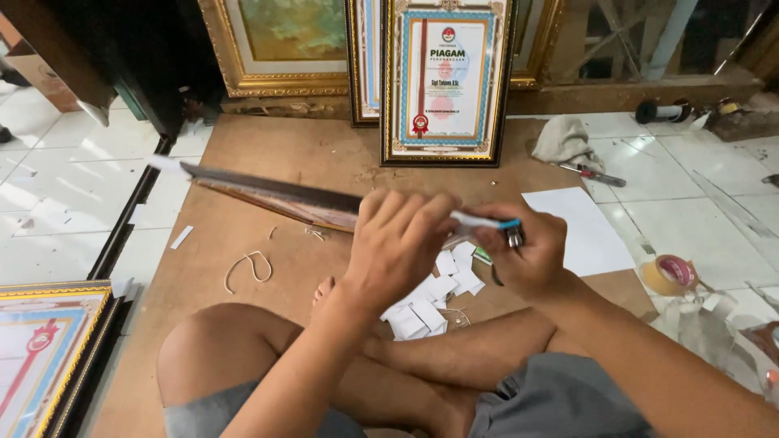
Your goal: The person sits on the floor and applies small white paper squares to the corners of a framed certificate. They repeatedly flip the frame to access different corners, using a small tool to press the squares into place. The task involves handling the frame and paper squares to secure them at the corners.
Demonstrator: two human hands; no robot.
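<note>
Long flat frame piece [268, 193], dark on its upper edge, held tilted above the brown board [243, 154] on the floor. Its far end reaches up and to the left of both hands; its near end is hidden behind them.

Left hand [398, 243]: grip closed over the near end of the frame piece, fingers curled on top, knuckles toward the camera.

Right hand [527, 255]: grip closed on a slim white tool with a blue band [487, 221], which points left and meets the left hand's fingers. Cannot tell what kind of tool; its tip is hidden. A small metal part shows at the right thumb.

Just below the two hands: a heap of small white paper scraps [434, 300] on the board, over the person's crossed bare legs. Left of the left hand, a loop of white string [247, 268] and a loose paper strip [182, 237].

Right of the right hand: a white sheet [584, 227] overlapping board and floor tiles, then a roll of tape [670, 274] near crumpled clear wrapping.

Beyond the hands: a framed certificate [445, 81] standing upright at the board's far edge, gold frames behind it. Farther right, a grey rag [564, 139] and a red-handled tool [596, 174] beside it on the tiles.

Far lower left: another framed certificate [45, 349] lying flat.
</note>
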